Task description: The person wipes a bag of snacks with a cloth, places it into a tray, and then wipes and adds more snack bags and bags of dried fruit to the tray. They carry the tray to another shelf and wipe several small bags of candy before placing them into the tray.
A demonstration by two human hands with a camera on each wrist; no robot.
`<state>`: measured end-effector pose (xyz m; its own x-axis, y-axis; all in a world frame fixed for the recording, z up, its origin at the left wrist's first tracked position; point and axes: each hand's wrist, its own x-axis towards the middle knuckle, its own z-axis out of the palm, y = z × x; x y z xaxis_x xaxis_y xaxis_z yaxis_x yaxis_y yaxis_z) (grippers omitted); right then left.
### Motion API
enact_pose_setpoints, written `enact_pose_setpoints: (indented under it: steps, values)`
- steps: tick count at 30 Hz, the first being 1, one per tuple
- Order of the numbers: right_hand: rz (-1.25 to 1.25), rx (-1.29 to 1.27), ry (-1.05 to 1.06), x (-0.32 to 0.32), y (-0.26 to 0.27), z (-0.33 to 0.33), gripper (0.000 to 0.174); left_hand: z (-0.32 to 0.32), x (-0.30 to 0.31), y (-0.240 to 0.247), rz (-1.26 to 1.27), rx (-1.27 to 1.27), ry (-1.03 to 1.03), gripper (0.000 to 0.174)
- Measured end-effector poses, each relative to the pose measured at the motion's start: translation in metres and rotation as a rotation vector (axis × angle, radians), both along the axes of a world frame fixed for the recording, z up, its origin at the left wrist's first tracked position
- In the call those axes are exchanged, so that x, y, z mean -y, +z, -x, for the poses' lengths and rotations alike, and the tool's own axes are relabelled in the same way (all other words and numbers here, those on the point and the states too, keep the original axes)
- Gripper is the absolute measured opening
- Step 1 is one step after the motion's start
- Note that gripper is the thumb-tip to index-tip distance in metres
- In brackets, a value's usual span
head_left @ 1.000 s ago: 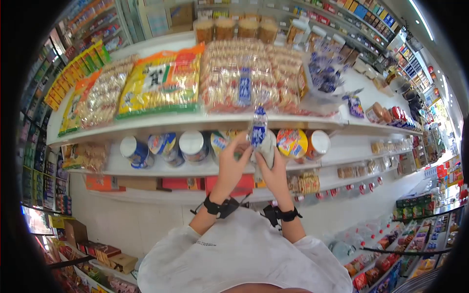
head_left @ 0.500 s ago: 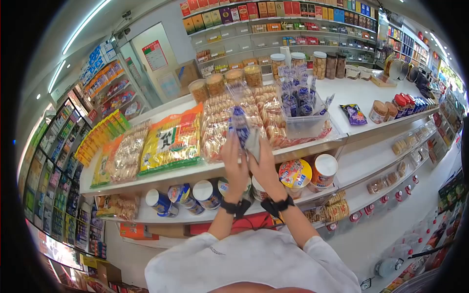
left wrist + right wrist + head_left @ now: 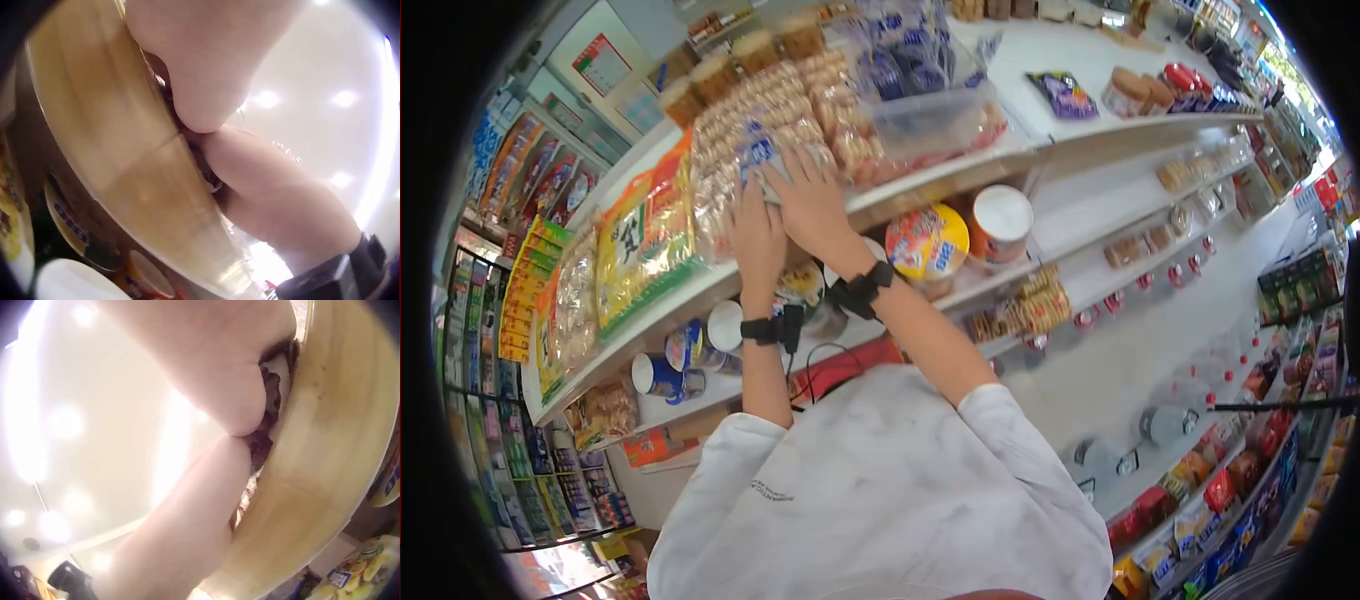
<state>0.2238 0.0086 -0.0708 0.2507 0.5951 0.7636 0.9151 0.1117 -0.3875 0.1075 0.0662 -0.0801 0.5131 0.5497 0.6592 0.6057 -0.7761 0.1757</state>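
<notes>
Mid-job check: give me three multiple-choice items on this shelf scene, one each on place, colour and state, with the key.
1. Where do the left hand and right hand rest? A on the biscuit packs on the top shelf; B on the floor; C in pockets.
2. What colour are the sleeves? A red; B white; C black.
3. How does the right hand lie? A clenched; B flat, fingers spread; C hanging.
Key: 1 A, both hands lie over the packs; 2 B, the sleeves show white; 3 B, its fingers lie straight.
</notes>
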Motion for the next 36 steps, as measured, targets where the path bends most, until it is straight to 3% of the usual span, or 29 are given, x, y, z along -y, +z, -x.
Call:
enact_pose_setpoints:
  steps: [4, 10, 13, 14, 19, 23, 24, 26, 32, 36]
  values:
    - [-0.067, 0.064, -0.070, -0.004, -0.007, 0.001, 0.050, -0.001, -0.002, 0.000, -0.025, -0.035, -0.008, 0.050]
    - [-0.075, -0.068, 0.065, 0.013, 0.007, -0.001, 0.061, 0.000, -0.009, -0.001, 0.045, 0.046, -0.026, 0.050]
    - [-0.173, -0.614, 0.396, 0.038, 0.026, -0.005, 0.071, -0.001, -0.004, 0.004, 0.100, 0.126, -0.040, 0.052]
    - [-0.246, -0.526, 0.392, 0.050, 0.035, -0.008, 0.072, 0.002, -0.005, 0.002, 0.090, 0.109, -0.047, 0.053]
    - [-0.477, -0.202, 0.209, 0.112, 0.079, -0.021, 0.073, 0.005, -0.014, -0.004, 0.085, 0.013, -0.011, 0.055]
    - [-0.415, -0.151, -0.099, 0.110, 0.089, -0.045, 0.071, -0.001, 0.004, 0.007, 0.073, 0.144, -0.067, 0.055]
    - [-0.369, -0.120, -0.123, 0.106, 0.091, -0.050, 0.068, 0.000, 0.004, 0.009, 0.055, 0.180, -0.085, 0.055]
    - [-0.274, -0.075, -0.174, 0.098, 0.093, -0.053, 0.063, 0.000, 0.032, 0.029, 0.318, 0.429, -0.176, 0.054]
    - [-0.155, -0.009, -0.248, 0.081, 0.093, -0.067, 0.044, 0.020, 0.051, 0.055, 0.394, 0.721, -0.320, 0.063]
    - [-0.314, -0.136, -0.192, 0.082, 0.102, -0.071, 0.043, 0.035, 0.080, 0.081, 0.464, 0.835, -0.369, 0.064]
